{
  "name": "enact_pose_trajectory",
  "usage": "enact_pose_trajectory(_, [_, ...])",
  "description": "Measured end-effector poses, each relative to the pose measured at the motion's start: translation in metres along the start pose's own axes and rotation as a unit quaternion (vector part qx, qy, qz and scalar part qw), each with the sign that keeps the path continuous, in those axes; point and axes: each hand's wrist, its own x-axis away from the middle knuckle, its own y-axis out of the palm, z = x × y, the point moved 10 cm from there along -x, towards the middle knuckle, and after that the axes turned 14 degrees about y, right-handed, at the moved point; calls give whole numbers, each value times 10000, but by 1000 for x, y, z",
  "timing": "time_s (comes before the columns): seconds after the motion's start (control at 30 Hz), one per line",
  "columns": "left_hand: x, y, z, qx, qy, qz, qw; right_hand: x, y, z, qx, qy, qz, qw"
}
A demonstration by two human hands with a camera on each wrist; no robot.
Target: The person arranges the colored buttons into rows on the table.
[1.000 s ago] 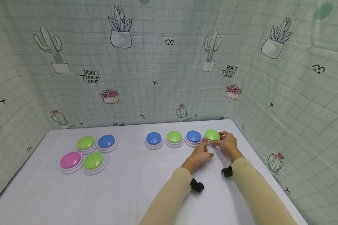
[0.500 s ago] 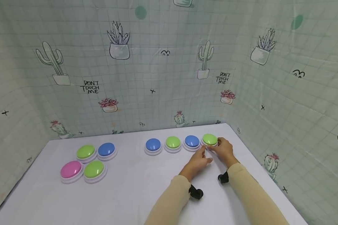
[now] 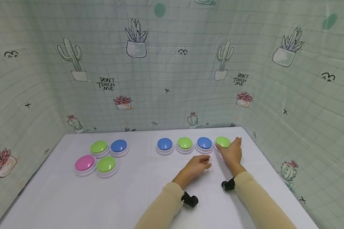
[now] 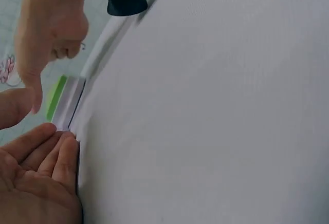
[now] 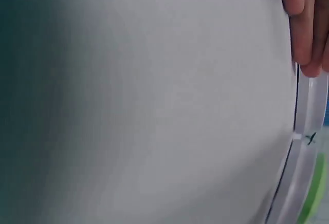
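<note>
Four push buttons with coloured domes on white bases form a back row: a blue button [image 3: 164, 144], a green button [image 3: 185, 143], another blue button [image 3: 204, 143] and, at the right end, a second green button [image 3: 223, 142]. My right hand [image 3: 232, 155] is at that end button, thumb over its front left edge and fingers spread to its right. My left hand [image 3: 193, 168] hovers in front of the right-hand blue button, fingers stretched and touching nothing. In the left wrist view the right hand's thumb [image 4: 36, 98] points down beside the end button [image 4: 56, 98].
At the left of the white table [image 3: 126, 200] stands a cluster of a green button [image 3: 99, 147], a blue button [image 3: 118, 145], a pink button [image 3: 85, 163] and another green button [image 3: 106, 164]. Cactus-print cloth [image 3: 172, 70] hangs behind and at both sides.
My left hand has come off the end green button, moving left and toward me. My right fingers have spread away from its right side. The head view has shifted; the buttons look unmoved.
</note>
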Motion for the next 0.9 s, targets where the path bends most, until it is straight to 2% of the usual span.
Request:
enact_pose_trajectory(0.1, [13, -23, -4, 136, -131, 29, 9998, 13, 9, -31, -61, -283, -90, 9995])
enact_pose_trajectory(0.23, [35, -61, -13, 304, -496, 235, 9980, 34, 30, -68, -179, -297, -704, 9969])
enact_pose_trajectory(0.3, [47, -86, -17, 350, -636, 559, 9958, 47, 45, -84, -215, -323, -988, 9944])
enact_pose_trajectory(0.37, [60, -116, -17, 237, -634, 1016, 9925, 62, 61, -100, -229, -485, -1178, 9916])
enact_pose_trajectory(0.47, [85, -168, -13, -239, -529, 1797, 9820, 90, 88, -126, -201, -869, -1335, 9870])
enact_pose_trajectory(0.57, [116, -216, -4, -1033, -334, 2443, 9636, 120, 116, -150, -253, -1182, -1568, 9802])
enact_pose_trajectory(0.63, [135, -242, 2, -1611, -191, 2728, 9483, 137, 134, -163, -308, -1343, -1701, 9757])
enact_pose_trajectory(0.73, [156, -270, 11, -2425, 21, 3002, 9225, 162, 158, -182, -346, -1579, -1954, 9673])
enact_pose_trajectory(0.8, [169, -286, 15, -2775, 74, 3172, 9068, 179, 174, -195, -329, -1770, -2186, 9591])
enact_pose_trajectory(0.9, [188, -308, 17, -3164, 21, 3420, 8848, 209, 201, -214, -314, -2093, -2706, 9391])
